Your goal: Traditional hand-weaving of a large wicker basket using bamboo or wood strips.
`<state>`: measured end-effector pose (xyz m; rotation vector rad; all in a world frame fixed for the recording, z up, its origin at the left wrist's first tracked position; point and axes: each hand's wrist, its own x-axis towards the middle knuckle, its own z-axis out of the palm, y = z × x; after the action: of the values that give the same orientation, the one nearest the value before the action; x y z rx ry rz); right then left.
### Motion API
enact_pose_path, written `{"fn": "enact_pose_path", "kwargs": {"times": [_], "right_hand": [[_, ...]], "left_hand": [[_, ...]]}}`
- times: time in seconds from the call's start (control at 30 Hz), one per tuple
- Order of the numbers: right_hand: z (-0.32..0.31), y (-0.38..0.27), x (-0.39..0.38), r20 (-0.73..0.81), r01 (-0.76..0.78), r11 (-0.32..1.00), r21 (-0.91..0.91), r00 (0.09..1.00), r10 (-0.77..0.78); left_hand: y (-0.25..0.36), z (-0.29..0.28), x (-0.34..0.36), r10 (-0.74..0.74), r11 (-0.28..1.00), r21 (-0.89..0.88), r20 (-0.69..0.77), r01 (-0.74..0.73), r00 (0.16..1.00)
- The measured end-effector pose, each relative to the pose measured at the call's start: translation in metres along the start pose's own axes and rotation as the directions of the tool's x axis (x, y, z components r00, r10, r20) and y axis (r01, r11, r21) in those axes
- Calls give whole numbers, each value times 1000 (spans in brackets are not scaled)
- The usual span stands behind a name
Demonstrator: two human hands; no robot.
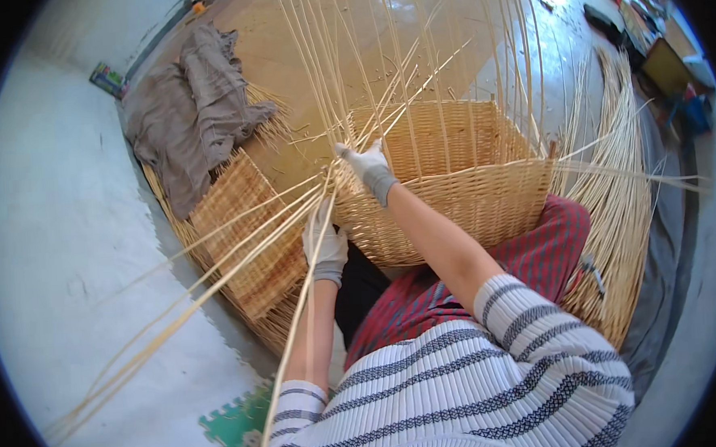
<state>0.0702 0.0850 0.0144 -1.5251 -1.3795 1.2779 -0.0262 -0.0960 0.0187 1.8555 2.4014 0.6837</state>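
Observation:
A half-woven wicker basket (446,207) leans across my lap, its pale walls closely woven and long upright rods (394,60) rising from its rim. At its left corner, my right hand (369,168), in a white glove, is closed around rods at the rim. Just below and to the left, my gloved left hand (325,245) grips the bundle of long wicker rods (238,250) where they leave the corner. These rods fan out toward the lower left. The fingertips of both hands are partly hidden by the rods.
A flat woven panel (249,229) lies at my left, with a grey cloth (198,110) beyond it. A large heap of loose rods (616,210) lies at the right, with a hand tool (594,276) by it. A green foam mat (243,424) is at lower left.

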Motion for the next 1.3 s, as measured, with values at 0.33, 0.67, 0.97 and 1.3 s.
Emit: {"fn": "enact_pose_path", "kwargs": {"times": [0.33, 0.67, 0.97, 1.3], "right_hand": [[28, -11, 4, -417, 126, 942, 312, 909, 17], [-12, -70, -15, 289, 105, 897, 430, 925, -247], [-19, -47, -32, 111, 245, 669, 701, 890, -442], [-11, -36, -46, 55, 353, 798, 489, 900, -432]], "left_hand": [[-33, 9, 28, 92, 995, -56, 101, -87, 991], [-70, 35, 26, 111, 951, -302, 111, -73, 988], [-53, 30, 22, -15, 977, -199, 304, 79, 952], [-41, 19, 20, -2, 981, -186, 275, 55, 961]]}}
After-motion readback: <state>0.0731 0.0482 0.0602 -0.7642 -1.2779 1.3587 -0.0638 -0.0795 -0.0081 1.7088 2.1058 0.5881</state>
